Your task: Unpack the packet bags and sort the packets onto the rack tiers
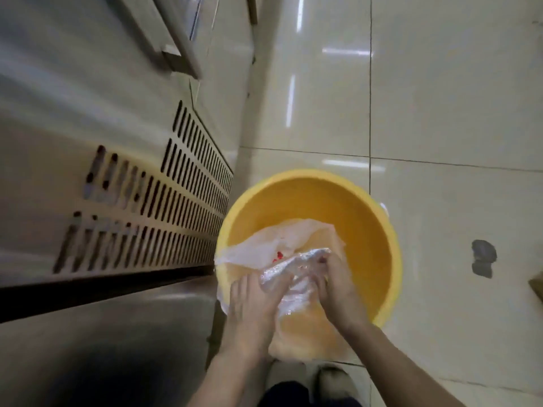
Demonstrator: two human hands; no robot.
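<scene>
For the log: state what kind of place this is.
Probably a shop or store room: glossy tiled floor, a metal cabinet with vent slots like a display chiller, and a yellow tub where both hands work a clear plastic bag.

Yellow plastic tub, round, standing on the floor, its near-left rim close to the metal unit. Floor of glossy pale tiles with dark grout lines; strip-light reflections streak it. Dark grey smudge on a tile right of the tub, well apart from it. Stainless metal cabinet fills the left side; rows of slotted vents run across its panel, blurred toward the left. Brownish corner of some object at the right edge, unidentifiable. Shoe toe at bottom centre.
</scene>
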